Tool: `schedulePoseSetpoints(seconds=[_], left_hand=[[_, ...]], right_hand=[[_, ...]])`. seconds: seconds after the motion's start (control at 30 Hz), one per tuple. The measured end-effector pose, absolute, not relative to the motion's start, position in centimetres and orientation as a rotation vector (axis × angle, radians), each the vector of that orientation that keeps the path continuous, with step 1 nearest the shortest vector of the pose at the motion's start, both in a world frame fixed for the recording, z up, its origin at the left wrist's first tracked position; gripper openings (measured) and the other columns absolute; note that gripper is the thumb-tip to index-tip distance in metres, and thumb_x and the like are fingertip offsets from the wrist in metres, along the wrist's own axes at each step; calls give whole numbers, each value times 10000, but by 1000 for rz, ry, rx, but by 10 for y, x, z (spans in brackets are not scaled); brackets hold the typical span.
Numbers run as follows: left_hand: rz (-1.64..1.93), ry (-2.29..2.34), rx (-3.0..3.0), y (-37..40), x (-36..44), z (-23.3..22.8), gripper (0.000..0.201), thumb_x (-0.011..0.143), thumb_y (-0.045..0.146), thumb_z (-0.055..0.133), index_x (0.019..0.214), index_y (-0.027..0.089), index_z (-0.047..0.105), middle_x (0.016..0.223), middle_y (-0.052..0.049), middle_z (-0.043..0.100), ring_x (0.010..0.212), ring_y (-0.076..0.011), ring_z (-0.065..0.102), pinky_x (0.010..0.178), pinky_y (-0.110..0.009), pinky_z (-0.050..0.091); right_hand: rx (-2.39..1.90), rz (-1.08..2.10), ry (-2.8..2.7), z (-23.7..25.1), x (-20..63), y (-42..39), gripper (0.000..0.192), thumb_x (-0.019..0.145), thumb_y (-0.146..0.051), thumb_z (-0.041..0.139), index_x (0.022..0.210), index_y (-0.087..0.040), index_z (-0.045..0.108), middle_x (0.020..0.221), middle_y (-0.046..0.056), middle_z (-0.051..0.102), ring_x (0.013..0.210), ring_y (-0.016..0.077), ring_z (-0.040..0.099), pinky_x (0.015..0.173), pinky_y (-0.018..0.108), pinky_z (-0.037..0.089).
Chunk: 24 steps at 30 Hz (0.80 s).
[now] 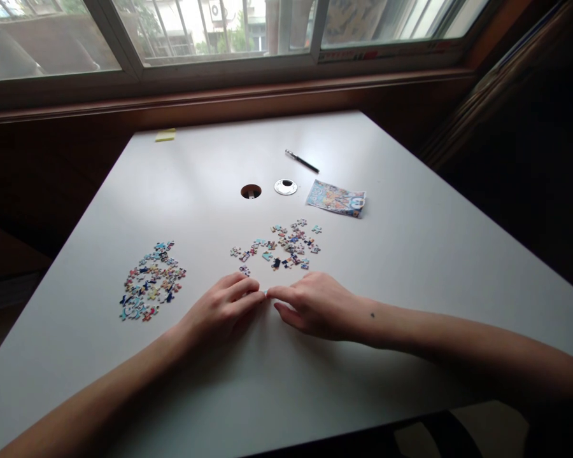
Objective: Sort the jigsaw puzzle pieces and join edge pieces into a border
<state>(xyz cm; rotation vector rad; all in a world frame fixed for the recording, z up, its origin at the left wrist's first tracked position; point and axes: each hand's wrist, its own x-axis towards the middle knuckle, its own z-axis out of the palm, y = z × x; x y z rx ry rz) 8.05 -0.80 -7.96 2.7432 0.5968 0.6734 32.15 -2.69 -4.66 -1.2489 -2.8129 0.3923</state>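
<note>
Left hand (222, 304) and right hand (315, 302) meet fingertip to fingertip low on the counter (410, 254), both grips pinched on a tiny puzzle piece (266, 292) between them. Loose pieces (286, 245) lie just beyond, right hand nearer; another pile (150, 283) sits left.

White table (410, 267) under daylit window (219, 32), dark wood sill (219, 95)

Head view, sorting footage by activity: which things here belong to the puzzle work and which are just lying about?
In use:
left hand
right hand
small piece pinched between their fingertips
loose pieces
piled pieces
picture card

Lying about:
pen
sticky notes
cable-hole cap
</note>
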Motion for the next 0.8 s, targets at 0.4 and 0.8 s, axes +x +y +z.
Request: schedulePoseSetpoints(seconds=[0.4, 0.8], left_hand=[[681, 631, 2782, -10, 81, -81, 241, 950, 81, 490, 1126, 163, 634, 1003, -108, 632, 903, -192, 558, 794, -334, 520], [704, 657, 2766, -12, 83, -81, 197, 969, 128, 470, 1073, 160, 635, 1009, -116, 634, 890, -183, 568, 776, -325, 522]], right_hand=[[-1129, 299, -2570, -59, 327, -13, 188, 899, -263, 531, 951, -250, 711, 666, -10, 691, 564, 122, 567, 550, 253, 281], [-1398, 114, -1778, -89, 424, 68, 174, 828, -232, 528, 833, -178, 694, 591, -19, 515, 564, 144, 482, 630, 285, 445]])
